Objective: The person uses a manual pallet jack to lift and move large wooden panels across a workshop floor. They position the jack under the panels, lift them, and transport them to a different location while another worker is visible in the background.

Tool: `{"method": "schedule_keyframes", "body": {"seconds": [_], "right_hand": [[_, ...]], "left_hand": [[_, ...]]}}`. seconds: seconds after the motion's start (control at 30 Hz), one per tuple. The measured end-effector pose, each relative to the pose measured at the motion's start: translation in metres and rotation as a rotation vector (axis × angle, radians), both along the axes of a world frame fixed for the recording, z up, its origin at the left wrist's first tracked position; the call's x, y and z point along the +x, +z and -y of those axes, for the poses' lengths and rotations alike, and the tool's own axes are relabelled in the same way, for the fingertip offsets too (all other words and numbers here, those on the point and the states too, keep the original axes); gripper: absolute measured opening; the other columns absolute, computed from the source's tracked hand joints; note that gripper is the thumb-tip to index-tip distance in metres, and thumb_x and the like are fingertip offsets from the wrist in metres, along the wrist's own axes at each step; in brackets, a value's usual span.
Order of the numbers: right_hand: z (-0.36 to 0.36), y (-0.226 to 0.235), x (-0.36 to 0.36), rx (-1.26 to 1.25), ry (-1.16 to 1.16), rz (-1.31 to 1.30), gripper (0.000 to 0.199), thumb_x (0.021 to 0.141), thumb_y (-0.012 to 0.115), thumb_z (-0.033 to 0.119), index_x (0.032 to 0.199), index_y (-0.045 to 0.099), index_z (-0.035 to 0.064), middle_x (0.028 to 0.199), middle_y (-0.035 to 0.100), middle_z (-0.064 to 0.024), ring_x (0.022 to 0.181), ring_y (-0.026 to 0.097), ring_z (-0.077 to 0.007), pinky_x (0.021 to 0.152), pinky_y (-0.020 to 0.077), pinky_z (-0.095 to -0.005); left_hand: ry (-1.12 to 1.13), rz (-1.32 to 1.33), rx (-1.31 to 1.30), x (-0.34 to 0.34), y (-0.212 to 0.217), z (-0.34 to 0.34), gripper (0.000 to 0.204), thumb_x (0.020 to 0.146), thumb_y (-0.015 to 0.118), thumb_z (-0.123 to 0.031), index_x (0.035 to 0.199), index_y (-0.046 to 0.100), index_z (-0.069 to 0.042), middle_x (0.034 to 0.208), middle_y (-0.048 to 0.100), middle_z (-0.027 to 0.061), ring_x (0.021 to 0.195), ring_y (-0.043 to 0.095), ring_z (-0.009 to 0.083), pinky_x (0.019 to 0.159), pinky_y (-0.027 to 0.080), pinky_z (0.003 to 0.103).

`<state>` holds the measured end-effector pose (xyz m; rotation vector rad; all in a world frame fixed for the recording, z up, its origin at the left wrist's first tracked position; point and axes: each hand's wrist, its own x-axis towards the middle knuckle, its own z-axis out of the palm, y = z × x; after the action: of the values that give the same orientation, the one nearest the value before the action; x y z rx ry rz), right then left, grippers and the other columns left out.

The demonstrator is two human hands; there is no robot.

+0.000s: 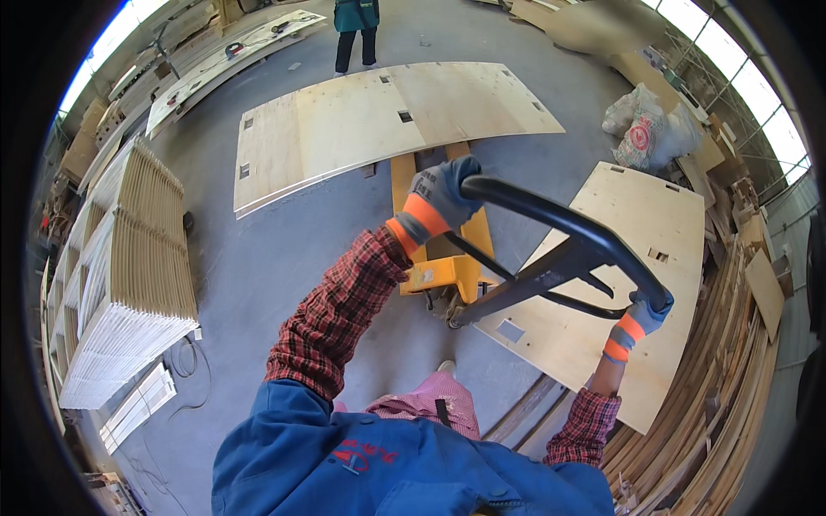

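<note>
the plywood stack [344, 129] lies ahead of you; the yellow pallet truck [440, 273] has its forks [401, 182] beneath the near edge, presumably to bear it. your left hand [443, 191] and right hand [647, 313] wrap their fingers around opposite sides of the black handle [564, 221], likely for leverage.

Pale rectangular plywood panels [331, 138] lie ahead, over the yellow metal pallet-jack forks [402, 185]. A tall white frame stack [151, 249] stands left; long brown timber strips [716, 404] lie right.
</note>
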<state>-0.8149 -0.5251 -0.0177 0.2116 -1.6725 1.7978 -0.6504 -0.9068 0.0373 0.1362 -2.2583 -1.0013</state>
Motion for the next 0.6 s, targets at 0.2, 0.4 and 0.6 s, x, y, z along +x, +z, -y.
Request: {"method": "schedule_keyframes", "body": {"seconds": [0.2,0.4,0.6], "right_hand": [[-0.024,-0.017,-0.064,0.091,0.134,-0.105,0.017,0.083,0.063,-0.005,0.091,0.053,0.0067,0.078,0.057,-0.003,0.062,0.053,-0.0116,0.054,0.0463,-0.026],[-0.022,-0.003,-0.115,0.045,0.567,0.042,0.018,0.084,0.059,-0.006,0.092,0.051,0.0073,0.076,0.052,-0.0042,0.057,0.048,-0.0126,0.051,0.0446,-0.0275],[-0.027,0.011,-0.095,0.18,0.623,0.15,0.016,0.093,0.053,0.02,0.092,0.049,0.004,0.075,0.057,-0.0082,0.061,0.056,-0.0167,0.057,0.0495,-0.0297]], "left_hand": [[0.152,-0.161,-0.018,0.023,-0.017,-0.052,0.017,0.075,0.072,-0.013,0.078,0.055,-0.012,0.067,0.059,0.0104,0.058,0.058,0.0331,0.054,0.045,0.038],[0.122,-0.215,-0.011,0.05,-0.015,-0.124,0.023,0.077,0.07,0.002,0.078,0.05,-0.008,0.066,0.058,0.009,0.052,0.058,0.0212,0.05,0.043,0.031],[0.042,-0.145,0.124,0.048,-0.016,-0.107,0.015,0.085,0.067,-0.005,0.083,0.052,-0.003,0.069,0.061,0.0088,0.067,0.063,0.0166,0.06,0.05,0.028]]}}
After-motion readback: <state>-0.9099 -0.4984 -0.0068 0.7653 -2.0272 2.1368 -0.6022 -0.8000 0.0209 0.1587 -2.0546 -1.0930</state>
